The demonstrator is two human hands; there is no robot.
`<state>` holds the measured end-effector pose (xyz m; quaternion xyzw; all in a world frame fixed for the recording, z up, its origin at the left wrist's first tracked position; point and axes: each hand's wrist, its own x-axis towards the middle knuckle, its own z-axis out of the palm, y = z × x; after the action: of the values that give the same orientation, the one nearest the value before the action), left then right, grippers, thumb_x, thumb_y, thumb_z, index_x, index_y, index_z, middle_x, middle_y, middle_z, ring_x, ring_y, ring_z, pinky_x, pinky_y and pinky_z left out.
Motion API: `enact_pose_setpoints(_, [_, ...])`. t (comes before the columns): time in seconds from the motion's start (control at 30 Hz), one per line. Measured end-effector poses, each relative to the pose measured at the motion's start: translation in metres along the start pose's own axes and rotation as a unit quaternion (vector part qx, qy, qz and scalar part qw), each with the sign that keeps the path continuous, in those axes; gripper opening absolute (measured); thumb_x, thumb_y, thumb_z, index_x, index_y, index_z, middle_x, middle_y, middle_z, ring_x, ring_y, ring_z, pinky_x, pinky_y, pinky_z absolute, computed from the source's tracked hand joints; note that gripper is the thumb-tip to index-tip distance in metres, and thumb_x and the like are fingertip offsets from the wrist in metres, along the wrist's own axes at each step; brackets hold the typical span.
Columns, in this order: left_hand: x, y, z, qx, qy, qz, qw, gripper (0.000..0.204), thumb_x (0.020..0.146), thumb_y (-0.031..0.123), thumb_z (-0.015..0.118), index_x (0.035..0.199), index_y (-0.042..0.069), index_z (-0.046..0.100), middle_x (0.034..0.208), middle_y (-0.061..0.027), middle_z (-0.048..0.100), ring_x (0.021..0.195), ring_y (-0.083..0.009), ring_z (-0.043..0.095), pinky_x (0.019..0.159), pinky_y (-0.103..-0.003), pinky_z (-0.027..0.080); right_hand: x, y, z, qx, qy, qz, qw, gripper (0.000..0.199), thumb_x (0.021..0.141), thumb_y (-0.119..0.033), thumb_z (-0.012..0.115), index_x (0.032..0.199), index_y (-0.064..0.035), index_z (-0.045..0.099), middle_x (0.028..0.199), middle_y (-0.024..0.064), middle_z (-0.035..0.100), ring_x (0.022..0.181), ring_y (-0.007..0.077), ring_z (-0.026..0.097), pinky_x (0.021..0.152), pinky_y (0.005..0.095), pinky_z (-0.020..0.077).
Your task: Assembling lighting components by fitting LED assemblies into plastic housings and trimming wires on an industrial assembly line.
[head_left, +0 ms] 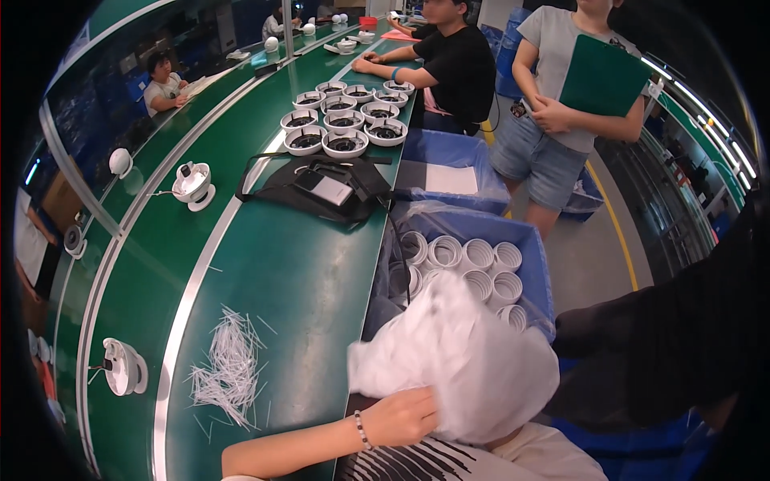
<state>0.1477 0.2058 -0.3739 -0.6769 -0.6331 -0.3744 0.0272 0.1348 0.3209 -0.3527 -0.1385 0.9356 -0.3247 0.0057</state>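
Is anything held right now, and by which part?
The left hand holds a soft white bundle by its lower left side; the right hand is hidden, so its hold cannot be told.

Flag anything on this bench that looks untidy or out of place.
The thin white sticks lie in a messy heap, several strayed around it. The black bag also looks odd: seemingly a personal item on the green worktop.
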Motion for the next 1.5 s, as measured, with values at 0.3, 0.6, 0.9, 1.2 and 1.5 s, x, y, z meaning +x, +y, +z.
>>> enact_pose_setpoints(0.3, [-0.014,0.033,-0.088,-0.267,0.184,-0.056,0.944,0.068,0.053,0.022,0.075,0.109,-0.006,0.047,0.109,-0.0236,0.05,0.099,-0.032,0.053,0.09,-0.04,0.037,-0.048,-0.023,-0.031,-0.247,0.008,0.019,0.969,0.026,0.076,-0.037,0.051,0.081,-0.0124,0.055,0.083,0.0056,0.058,0.079,0.0167,0.055,0.065,0.0329,0.044])
enact_pose_setpoints(0.6, [-0.003,0.014,-0.036,-0.29,-0.013,-0.197,0.936,0.11,0.048,0.023,0.082,0.13,-0.001,0.013,0.125,-0.013,0.033,0.115,-0.0215,0.036,0.096,-0.033,0.027,-0.053,-0.007,0.019,0.15,0.34,-0.323,0.87,0.039,0.065,-0.012,0.059,0.101,0.0,0.048,0.095,0.0175,0.056,0.073,0.0288,0.058,0.063,0.0345,0.0461])
enact_pose_setpoints(0.9, [-0.009,0.006,-0.042,0.076,0.239,-0.148,0.957,0.039,0.051,0.021,0.071,0.083,0.007,0.054,0.073,-0.008,0.054,0.064,-0.0259,0.056,0.056,-0.031,0.045,-0.072,-0.029,0.082,0.783,0.098,0.03,0.613,0.101,0.065,-0.054,0.063,0.134,-0.0062,0.007,0.134,0.0063,0.022,0.123,0.0183,0.025,0.1,0.0326,0.0207])
enact_pose_setpoints(1.2, [-0.014,0.017,-0.009,-0.086,0.106,-0.114,0.984,0.091,0.062,0.018,0.066,0.13,0.001,0.009,0.131,-0.0298,0.015,0.122,-0.0449,0.017,0.099,-0.05,0.015,-0.074,-0.02,0.053,0.703,0.269,0.016,0.658,0.066,0.065,-0.009,0.065,0.121,-0.0034,0.032,0.107,0.0061,0.046,0.099,0.0151,0.047,0.085,0.0286,0.0387])
enact_pose_setpoints(1.5, [-0.007,0.032,-0.03,-0.463,0.218,-0.277,0.813,0.101,0.064,0.041,0.069,0.133,0.004,0.007,0.139,-0.0129,0.009,0.127,-0.022,0.013,0.099,-0.039,0.02,-0.069,-0.01,0.03,0.526,0.3,-0.299,0.738,0.022,0.062,-0.017,0.064,0.058,-0.0037,0.048,0.061,0.0092,0.051,0.057,0.0219,0.049,0.054,0.0321,0.0412])
